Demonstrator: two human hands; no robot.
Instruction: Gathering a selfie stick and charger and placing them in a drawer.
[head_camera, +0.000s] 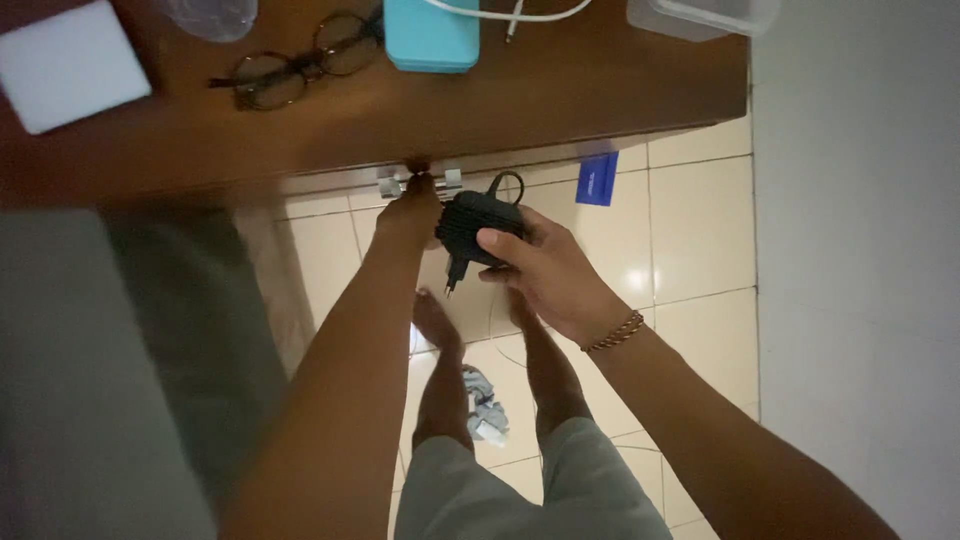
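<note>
Fingers (497, 240) around black charger (478, 222), seemingly

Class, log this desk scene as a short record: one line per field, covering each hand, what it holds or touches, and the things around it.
right hand: holds black adapter, plug pins down
left hand: at the desk edge, by a metal handle
on desk: glasses, teal case, white cable, white box
floor: tiles, blue card, crumpled cloth
</note>
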